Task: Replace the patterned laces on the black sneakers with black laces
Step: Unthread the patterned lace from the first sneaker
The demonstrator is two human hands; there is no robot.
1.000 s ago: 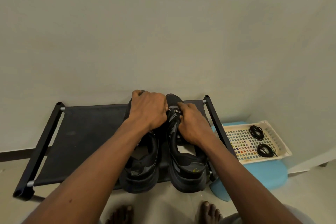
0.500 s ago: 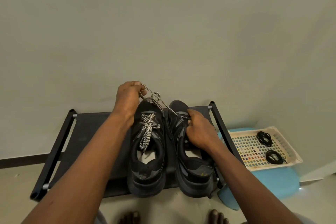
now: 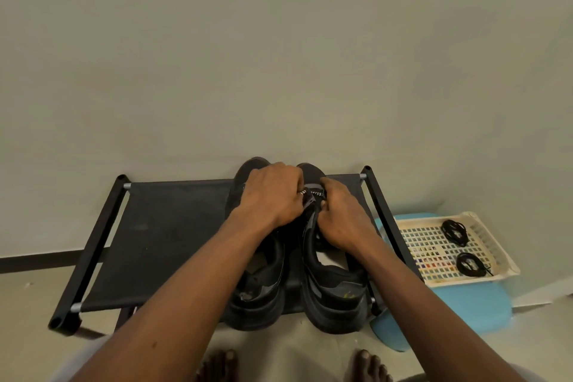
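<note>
Item: pair of black sneakers, set side by side on the fabric shelf of a black rack, toes toward the wall, heels toward the person. A short run of patterned lace is exposed over the forefoot of the right-hand shoe, between the two hands; the rest is hidden. The left hand is laid across both toes with fingers curled, and the lace is pinched at their tips. The right hand is curled on the same lace from the other side, its palm resting on that shoe's upper. Two coiled black laces are kept in a cream basket on a blue stool, just beside the rack and untouched. Handling: the lace is judged soft, light and limp, likely to bunch or snag at the eyelets. It is best taken close to an eyelet and drawn out one crossing at a time. The shoe is judged light enough to slide, so it should be steadied at the upper.
</note>
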